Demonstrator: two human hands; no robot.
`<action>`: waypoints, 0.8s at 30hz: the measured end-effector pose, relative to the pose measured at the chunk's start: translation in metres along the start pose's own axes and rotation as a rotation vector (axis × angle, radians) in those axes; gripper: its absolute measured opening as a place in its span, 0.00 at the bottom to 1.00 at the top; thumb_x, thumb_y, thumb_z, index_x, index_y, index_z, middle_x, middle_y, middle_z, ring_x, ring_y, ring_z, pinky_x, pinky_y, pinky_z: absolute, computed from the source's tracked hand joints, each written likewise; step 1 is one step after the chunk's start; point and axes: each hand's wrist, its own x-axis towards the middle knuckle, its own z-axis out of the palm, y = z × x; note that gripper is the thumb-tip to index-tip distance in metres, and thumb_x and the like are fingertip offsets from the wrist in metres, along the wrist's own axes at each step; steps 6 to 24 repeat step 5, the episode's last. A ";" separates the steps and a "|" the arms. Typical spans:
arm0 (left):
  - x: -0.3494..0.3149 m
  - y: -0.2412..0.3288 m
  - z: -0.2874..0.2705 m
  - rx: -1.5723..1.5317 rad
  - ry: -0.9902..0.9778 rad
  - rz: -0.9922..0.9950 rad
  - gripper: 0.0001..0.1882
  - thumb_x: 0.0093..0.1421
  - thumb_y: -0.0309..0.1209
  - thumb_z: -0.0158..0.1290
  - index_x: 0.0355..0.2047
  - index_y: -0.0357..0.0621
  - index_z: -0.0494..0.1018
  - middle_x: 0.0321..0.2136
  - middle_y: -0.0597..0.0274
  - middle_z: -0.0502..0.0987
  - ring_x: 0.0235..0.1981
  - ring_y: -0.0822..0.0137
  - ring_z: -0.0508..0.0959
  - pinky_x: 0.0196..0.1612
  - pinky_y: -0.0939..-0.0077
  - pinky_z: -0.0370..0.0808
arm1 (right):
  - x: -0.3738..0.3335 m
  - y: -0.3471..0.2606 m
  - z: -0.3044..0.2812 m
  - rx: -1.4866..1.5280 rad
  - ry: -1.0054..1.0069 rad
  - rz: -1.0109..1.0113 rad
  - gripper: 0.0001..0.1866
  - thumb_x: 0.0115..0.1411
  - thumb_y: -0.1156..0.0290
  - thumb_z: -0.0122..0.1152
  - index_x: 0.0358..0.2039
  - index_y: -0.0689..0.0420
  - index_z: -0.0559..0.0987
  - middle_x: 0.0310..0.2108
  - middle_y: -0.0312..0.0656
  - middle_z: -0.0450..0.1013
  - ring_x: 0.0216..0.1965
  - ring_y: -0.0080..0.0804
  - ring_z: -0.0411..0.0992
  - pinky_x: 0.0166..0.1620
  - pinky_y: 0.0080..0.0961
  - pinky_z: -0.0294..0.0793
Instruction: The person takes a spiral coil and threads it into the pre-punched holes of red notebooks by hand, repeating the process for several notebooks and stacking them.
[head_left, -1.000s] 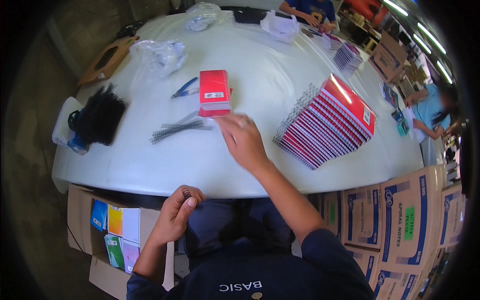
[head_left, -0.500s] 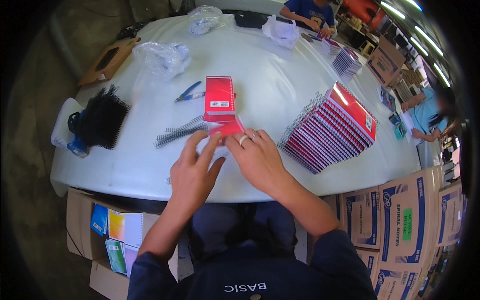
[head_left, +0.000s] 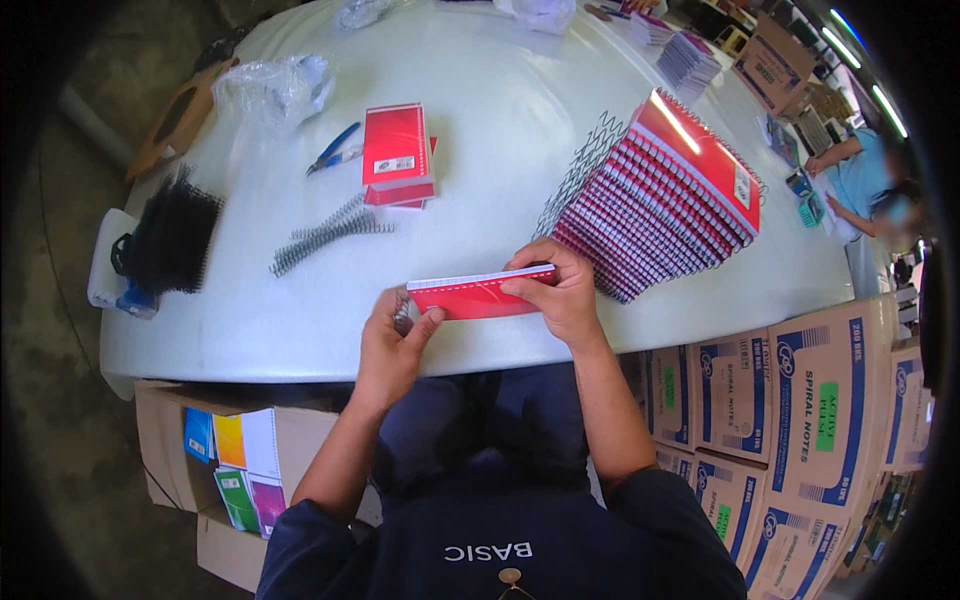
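Above the near edge of the table, I hold a small red notebook (head_left: 475,298) on its side, its row of punched holes along the upper edge. My left hand (head_left: 392,345) grips its left end, thumb on the cover. A dark wire spiral (head_left: 403,312) shows by the left fingers, partly hidden. My right hand (head_left: 562,300) pinches the right end between thumb and fingers. Beyond them lies a short stack of red notebooks (head_left: 397,150) without spirals. Several loose wire spirals (head_left: 330,236) lie in a pile in front of it.
A tall stack of spiral-bound red notebooks (head_left: 655,200) stands right. Blue-handled pliers (head_left: 335,150), clear plastic (head_left: 275,90) and a bundle of black spirals (head_left: 178,235) lie left. Cardboard boxes (head_left: 830,420) are stacked below right; an open box of notebooks (head_left: 300,425) sits below left. A co-worker (head_left: 860,180) sits far right.
The red notebook has come away from beside the short stack toward me and is now held on its side. Both hands moved nearer, the right one farther right. The view has shifted too.
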 end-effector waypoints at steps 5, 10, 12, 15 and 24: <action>0.005 -0.008 -0.007 0.188 -0.113 0.010 0.12 0.63 0.28 0.49 0.45 0.36 0.68 0.36 0.55 0.75 0.38 0.71 0.74 0.45 0.77 0.70 | -0.004 0.023 0.004 -0.205 -0.139 0.155 0.21 0.44 0.77 0.71 0.40 0.58 0.74 0.36 0.34 0.71 0.42 0.21 0.67 0.47 0.20 0.67; 0.005 -0.008 -0.007 0.188 -0.113 0.010 0.12 0.63 0.28 0.49 0.45 0.36 0.68 0.36 0.55 0.75 0.38 0.71 0.74 0.45 0.77 0.70 | -0.004 0.023 0.004 -0.205 -0.139 0.155 0.21 0.44 0.77 0.71 0.40 0.58 0.74 0.36 0.34 0.71 0.42 0.21 0.67 0.47 0.20 0.67; 0.005 -0.008 -0.007 0.188 -0.113 0.010 0.12 0.63 0.28 0.49 0.45 0.36 0.68 0.36 0.55 0.75 0.38 0.71 0.74 0.45 0.77 0.70 | -0.004 0.023 0.004 -0.205 -0.139 0.155 0.21 0.44 0.77 0.71 0.40 0.58 0.74 0.36 0.34 0.71 0.42 0.21 0.67 0.47 0.20 0.67; 0.005 -0.008 -0.007 0.188 -0.113 0.010 0.12 0.63 0.28 0.49 0.45 0.36 0.68 0.36 0.55 0.75 0.38 0.71 0.74 0.45 0.77 0.70 | -0.004 0.023 0.004 -0.205 -0.139 0.155 0.21 0.44 0.77 0.71 0.40 0.58 0.74 0.36 0.34 0.71 0.42 0.21 0.67 0.47 0.20 0.67; 0.005 -0.008 -0.007 0.188 -0.113 0.010 0.12 0.63 0.28 0.49 0.45 0.36 0.68 0.36 0.55 0.75 0.38 0.71 0.74 0.45 0.77 0.70 | -0.004 0.023 0.004 -0.205 -0.139 0.155 0.21 0.44 0.77 0.71 0.40 0.58 0.74 0.36 0.34 0.71 0.42 0.21 0.67 0.47 0.20 0.67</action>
